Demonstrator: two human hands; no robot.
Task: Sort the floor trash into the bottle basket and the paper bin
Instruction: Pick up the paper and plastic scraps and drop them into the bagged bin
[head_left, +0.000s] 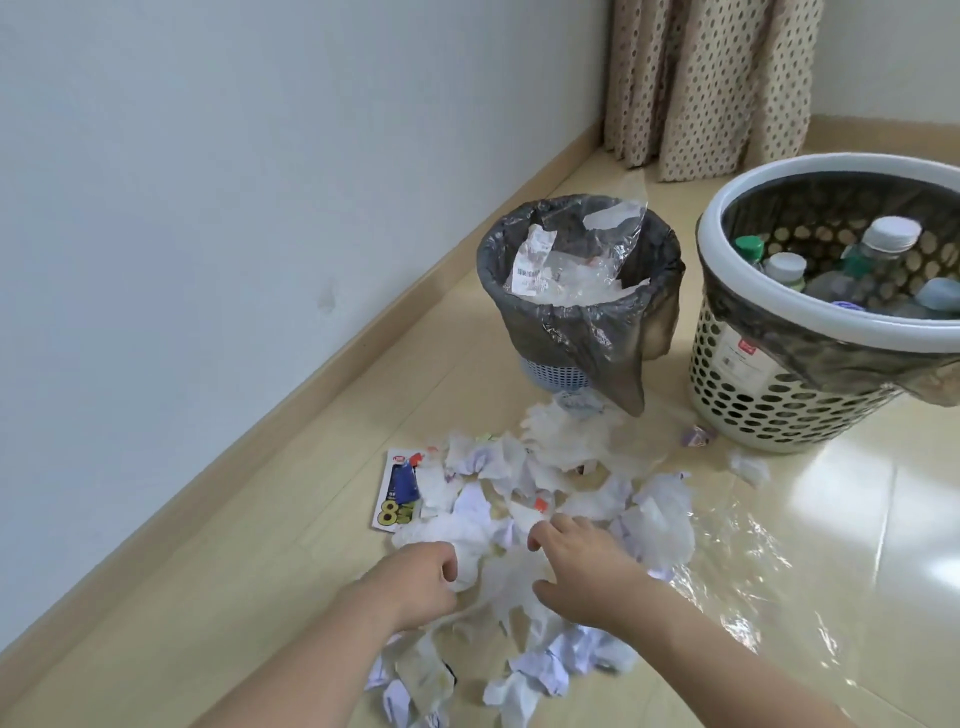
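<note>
The floor (218, 613) is pale wood-look laminate that turns glossy toward the right, where light glares off it. A matching skirting board (260, 431) runs along a plain white wall (208, 156), and a beige curtain (711, 83) with a dotted pattern hangs in the far corner.

A heap of crumpled paper (540, 499) — white, soft, creased into loose balls, some with a lilac tint — lies spread on the floor in front of two containers. A flat printed card (397, 491) with a yellow "8" rests at the heap's left edge, and a sheet of clear crinkled plastic film (737, 561) lies on its right side.

The paper bin (576, 291), a small blue mesh bin lined with a grey bag, stands beyond the heap and holds clear plastic wrap and a printed label. Just to its right stands the bottle basket (779, 405) — cream, round, perforated, with a thick white rim and dark liner — holding plastic bottles (883, 249) with white and green caps.

The left hand (421, 577) has its fingers curled round a wad of white paper at the near side of the heap. The right hand (576, 561) rests on the heap, fingers bent down into the paper; whether it grips any I cannot tell.
</note>
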